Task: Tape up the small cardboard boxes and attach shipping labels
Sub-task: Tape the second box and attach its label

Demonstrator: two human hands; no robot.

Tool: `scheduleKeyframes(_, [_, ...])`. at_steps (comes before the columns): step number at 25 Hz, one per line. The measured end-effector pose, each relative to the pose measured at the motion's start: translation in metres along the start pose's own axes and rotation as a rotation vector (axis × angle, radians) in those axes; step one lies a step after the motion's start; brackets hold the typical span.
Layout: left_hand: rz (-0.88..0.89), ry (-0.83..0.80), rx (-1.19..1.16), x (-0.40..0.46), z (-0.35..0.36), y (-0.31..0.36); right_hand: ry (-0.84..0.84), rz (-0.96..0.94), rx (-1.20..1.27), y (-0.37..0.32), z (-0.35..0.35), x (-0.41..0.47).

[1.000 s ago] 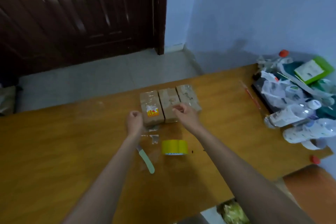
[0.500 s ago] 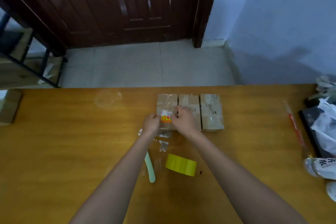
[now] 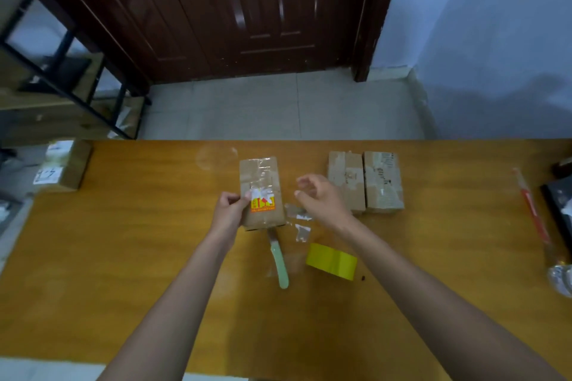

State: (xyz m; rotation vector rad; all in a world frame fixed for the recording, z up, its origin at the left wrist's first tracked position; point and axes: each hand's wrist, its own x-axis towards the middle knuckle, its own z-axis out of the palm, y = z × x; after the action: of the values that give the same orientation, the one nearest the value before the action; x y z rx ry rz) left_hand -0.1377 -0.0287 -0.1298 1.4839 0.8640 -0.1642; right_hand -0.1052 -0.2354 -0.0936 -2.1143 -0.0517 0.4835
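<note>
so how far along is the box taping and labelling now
Looks done: clear tape shows on all three boxes, including the pair standing together on the right. In hand: the left hand grips the box with the orange sticker; the right hand hovers open beside it. Left: no shipping label is visible on the pair; the yellow tape roll lies idle.

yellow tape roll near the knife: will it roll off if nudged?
Probably not: the yellow tape roll seems to lie on its flat side on the table, so it should slide. Likely stiff and light, being a hollow ring. Tipped on edge, it could roll.
</note>
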Motion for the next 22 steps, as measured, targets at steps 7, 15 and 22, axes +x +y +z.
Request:
scheduleKeyframes(7, [-0.141, 0.029, 0.07, 0.004, -0.098, -0.062, 0.234, -0.11, -0.584, 0.026, 0.038, -0.068])
scheduleKeyframes(15, [-0.085, -0.053, 0.241, -0.006, -0.105, -0.093, 0.02, 0.274, -0.762, 0.017, 0.146, -0.061])
scheduleKeyframes(22, [-0.035, -0.022, 0.31, -0.008, -0.101, -0.105, 0.068, 0.317, -0.759, 0.035, 0.159, -0.054])
